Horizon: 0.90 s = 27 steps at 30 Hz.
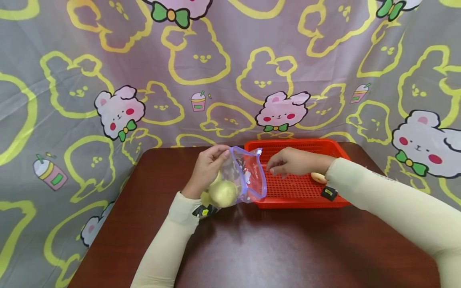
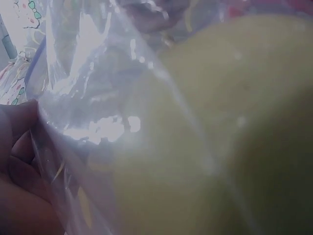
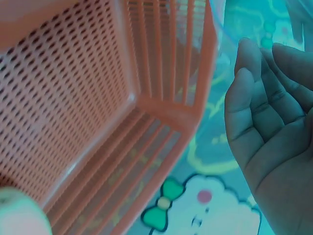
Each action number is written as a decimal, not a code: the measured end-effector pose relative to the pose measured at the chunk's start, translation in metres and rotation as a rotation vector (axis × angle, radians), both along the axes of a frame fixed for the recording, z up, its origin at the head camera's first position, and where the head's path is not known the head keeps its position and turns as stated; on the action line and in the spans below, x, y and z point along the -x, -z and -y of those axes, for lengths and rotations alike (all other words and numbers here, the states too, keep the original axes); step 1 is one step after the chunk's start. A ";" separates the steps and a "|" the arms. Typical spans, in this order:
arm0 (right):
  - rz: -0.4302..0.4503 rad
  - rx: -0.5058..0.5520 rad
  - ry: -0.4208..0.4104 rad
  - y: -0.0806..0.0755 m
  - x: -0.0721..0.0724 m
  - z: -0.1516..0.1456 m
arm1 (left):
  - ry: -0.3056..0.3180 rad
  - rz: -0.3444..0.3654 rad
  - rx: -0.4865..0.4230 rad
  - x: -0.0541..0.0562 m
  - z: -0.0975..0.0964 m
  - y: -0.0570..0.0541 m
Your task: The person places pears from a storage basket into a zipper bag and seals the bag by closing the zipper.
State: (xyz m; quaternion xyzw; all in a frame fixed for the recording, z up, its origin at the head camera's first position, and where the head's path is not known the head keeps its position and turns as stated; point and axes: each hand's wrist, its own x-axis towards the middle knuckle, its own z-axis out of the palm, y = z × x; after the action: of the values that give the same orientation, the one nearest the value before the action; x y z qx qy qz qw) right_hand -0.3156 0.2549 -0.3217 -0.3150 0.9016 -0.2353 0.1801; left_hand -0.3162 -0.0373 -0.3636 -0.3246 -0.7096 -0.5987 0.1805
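My left hand [image 1: 206,172] pinches a clear zip bag [image 1: 246,197] with a purple edge by its upper left side. The bag's mouth faces right and stands apart. Inside rests a round yellow-green fruit [image 1: 223,193], with more yellow-green behind it. In the left wrist view that fruit [image 2: 210,107] fills much of the picture behind shiny plastic. Just right of the mouth is my right hand [image 1: 286,162], over the red basket [image 1: 302,204]. Its fingers [image 3: 239,107] are loosely bent, with nothing between them.
A pale yellow fruit [image 1: 318,178] lies in the right part of the basket, partly hidden by my right wrist. The basket stands at the back of a dark brown table [image 1: 288,248]. A curtain with cartoon bears [image 1: 281,110] hangs behind and at both sides.
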 end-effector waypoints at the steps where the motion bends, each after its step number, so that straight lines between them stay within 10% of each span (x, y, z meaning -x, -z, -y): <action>1: -0.001 -0.001 0.011 -0.001 0.001 -0.005 | 0.002 0.000 -0.003 0.004 0.000 0.004; 27: 0.006 0.007 0.294 0.008 0.028 -0.095 | -0.009 -0.002 0.086 -0.019 0.000 -0.019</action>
State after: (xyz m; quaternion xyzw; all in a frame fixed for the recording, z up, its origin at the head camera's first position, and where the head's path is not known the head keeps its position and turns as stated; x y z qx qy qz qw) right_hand -0.3435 0.3495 -0.3294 -0.1793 0.9367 -0.2631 0.1455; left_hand -0.2968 -0.0374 -0.3446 -0.3296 -0.7361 -0.5664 0.1697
